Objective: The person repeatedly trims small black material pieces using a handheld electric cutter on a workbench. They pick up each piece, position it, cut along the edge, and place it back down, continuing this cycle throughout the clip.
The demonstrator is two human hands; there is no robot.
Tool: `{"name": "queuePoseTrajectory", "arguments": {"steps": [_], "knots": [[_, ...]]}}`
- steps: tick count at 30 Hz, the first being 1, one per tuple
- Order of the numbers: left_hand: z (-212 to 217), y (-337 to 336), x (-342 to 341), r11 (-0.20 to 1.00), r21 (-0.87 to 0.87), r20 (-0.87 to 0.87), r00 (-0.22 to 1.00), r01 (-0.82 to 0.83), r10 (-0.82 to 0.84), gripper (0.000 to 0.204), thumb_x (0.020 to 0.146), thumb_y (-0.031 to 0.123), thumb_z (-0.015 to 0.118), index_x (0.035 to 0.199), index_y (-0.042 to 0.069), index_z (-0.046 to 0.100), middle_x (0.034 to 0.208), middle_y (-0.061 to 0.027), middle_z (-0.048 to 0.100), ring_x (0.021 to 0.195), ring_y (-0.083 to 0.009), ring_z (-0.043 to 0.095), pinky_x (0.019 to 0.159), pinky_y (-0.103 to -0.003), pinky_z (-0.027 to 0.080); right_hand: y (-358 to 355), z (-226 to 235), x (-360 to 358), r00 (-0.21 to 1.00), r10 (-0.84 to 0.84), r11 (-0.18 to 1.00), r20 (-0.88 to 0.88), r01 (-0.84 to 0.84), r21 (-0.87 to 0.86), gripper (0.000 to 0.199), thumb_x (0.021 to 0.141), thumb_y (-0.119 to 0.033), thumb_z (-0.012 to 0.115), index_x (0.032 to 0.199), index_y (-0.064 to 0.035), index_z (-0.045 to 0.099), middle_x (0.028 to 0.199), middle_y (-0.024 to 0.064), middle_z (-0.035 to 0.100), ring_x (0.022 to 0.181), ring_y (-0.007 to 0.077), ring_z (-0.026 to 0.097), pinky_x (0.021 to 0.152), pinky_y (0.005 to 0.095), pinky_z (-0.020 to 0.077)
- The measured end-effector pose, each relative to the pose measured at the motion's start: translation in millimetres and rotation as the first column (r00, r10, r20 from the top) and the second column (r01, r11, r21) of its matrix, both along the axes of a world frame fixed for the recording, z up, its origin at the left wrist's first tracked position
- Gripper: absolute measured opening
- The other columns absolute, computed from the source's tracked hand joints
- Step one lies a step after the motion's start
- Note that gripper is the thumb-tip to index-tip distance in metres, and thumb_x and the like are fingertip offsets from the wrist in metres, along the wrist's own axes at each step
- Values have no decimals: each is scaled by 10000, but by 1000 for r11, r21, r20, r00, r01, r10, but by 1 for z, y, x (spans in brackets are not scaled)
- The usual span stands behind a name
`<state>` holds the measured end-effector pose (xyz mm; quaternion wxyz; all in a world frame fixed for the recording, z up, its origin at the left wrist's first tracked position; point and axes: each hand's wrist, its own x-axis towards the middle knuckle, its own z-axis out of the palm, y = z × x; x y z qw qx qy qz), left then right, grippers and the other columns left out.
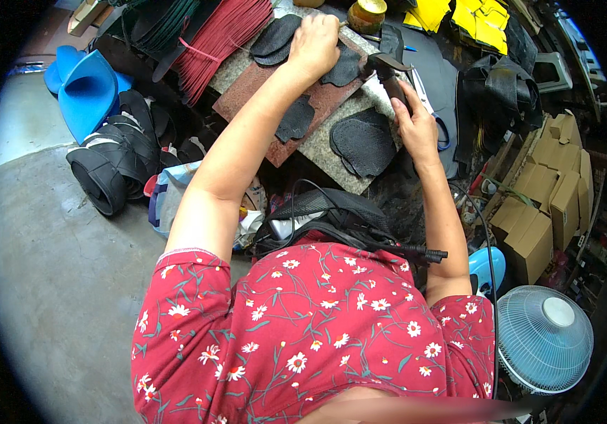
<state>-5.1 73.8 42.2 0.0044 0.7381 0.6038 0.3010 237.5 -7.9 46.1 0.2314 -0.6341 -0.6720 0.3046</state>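
My left hand (315, 48) is closed above the far part of a reddish-brown board (243, 99). What it grips is mostly hidden; a thin pale tip shows beside the fingers. Flat black cut pieces lie around it: a small stack (275, 41) to its left, one piece (342, 67) to its right and another (295, 119) nearer me. My right hand (416, 126) holds a curved black strip (391, 83), thumb against its side. Close by lie scissors with blue handles (443, 134). A stack of black pieces (363, 143) rests on the speckled stone slab (317, 150).
A yellowish jar (367, 15) stands at the far edge. Bundled red strips (222, 42) lie left of the board, yellow pieces (480, 25) far right. Blue sheets (88, 92) and black rolls (109, 162) sit at left. Cardboard boxes (540, 191) and a fan (545, 339) stand at right.
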Motion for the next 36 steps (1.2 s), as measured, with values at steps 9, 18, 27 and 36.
{"name": "queuePoseTrajectory", "arguments": {"steps": [9,18,27,36], "knots": [[25,-23,-2,904,-407,171,961,-131,216,373,770,210,627,1040,0,476,1013,-246,634,987,-426,610,837,-469,482,-6,2,7,1000,-21,999,13,21,27,422,922,-410,567,1315,-256,555,1069,156,683,967,347,660,810,409,505],[19,-38,10,878,-461,86,978,-131,191,376,815,278,620,1008,-14,481,950,-275,660,873,-424,662,814,-486,514,-4,3,21,987,-84,996,-140,78,-48,425,924,-354,582,1300,-156,565,1120,148,675,992,285,673,827,346,503],[-9,-8,6,872,-411,776,604,266,181,367,868,242,624,1060,-61,549,920,-239,666,759,-313,684,725,-397,553,-7,-8,15,1000,-1,1000,0,1,12,471,888,-395,581,1331,-243,533,1133,157,663,1033,361,638,871,408,489],[-42,5,37,956,-194,864,500,219,60,98,884,58,650,946,-15,628,842,-76,681,724,-118,666,626,-246,558,-7,-13,17,997,-45,994,-55,40,-102,471,913,-395,551,1351,-227,507,1090,194,664,998,380,643,844,428,491]]}}
